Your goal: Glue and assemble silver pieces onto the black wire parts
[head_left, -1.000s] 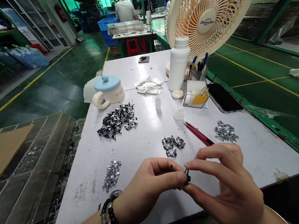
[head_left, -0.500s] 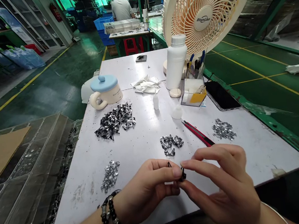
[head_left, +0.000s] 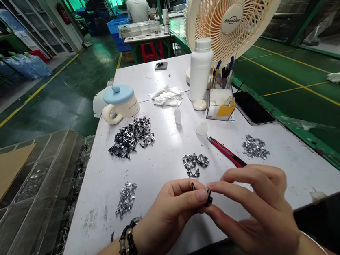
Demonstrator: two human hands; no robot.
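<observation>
My left hand [head_left: 175, 211] pinches a small black clip [head_left: 209, 199] between thumb and fingers, near the table's front edge. The thumb and index finger of my right hand [head_left: 256, 212] close on the clip's right side. Just beyond my hands lies a small group of black and silver clips [head_left: 195, 162]. A larger heap of black clips [head_left: 132, 136] is farther back on the left. Small silver pieces form one pile [head_left: 125, 199] left of my left hand and another pile [head_left: 255, 147] on the right.
On the white table [head_left: 158, 157] are a red cutter [head_left: 226, 151], small bottle [head_left: 177, 115], lidded mug [head_left: 120, 102], white bottle [head_left: 201, 70], pen holder [head_left: 221, 103], phone [head_left: 253, 107] and fan [head_left: 234, 18]. A person [head_left: 138, 9] is far back; trays [head_left: 19, 202] stand left.
Both hands have shifted very slightly to the right in the view, still together at the clip. The table objects keep their places.
</observation>
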